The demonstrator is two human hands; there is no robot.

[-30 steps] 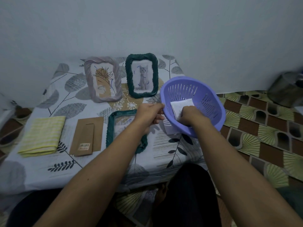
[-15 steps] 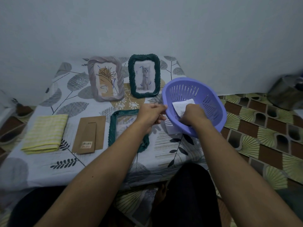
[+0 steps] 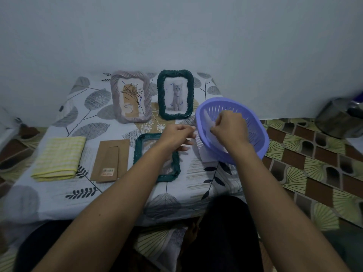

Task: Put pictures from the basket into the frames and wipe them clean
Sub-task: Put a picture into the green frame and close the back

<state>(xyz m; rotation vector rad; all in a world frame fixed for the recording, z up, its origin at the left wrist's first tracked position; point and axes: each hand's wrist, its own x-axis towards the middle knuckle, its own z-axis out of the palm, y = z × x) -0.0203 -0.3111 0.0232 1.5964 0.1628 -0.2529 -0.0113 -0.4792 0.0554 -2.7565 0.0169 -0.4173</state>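
We pinch a white picture (image 3: 208,119) with the right hand (image 3: 228,128) inside the purple basket (image 3: 255,139), which sits tilted at the table's (image 3: 59,193) right edge, partly overhanging. Left hand (image 3: 176,137) is loosely curled at the basket's left rim; we can't tell if it grips. Risks, we judge: unsteadied basket tips off that edge, and a tight pinch creases the picture. Empty green frame (image 3: 137,154) lies flat toward the front edge.

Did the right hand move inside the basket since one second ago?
Yes. Against the basket, the right hand went from the near rim toward the far wall, lifting the white picture.
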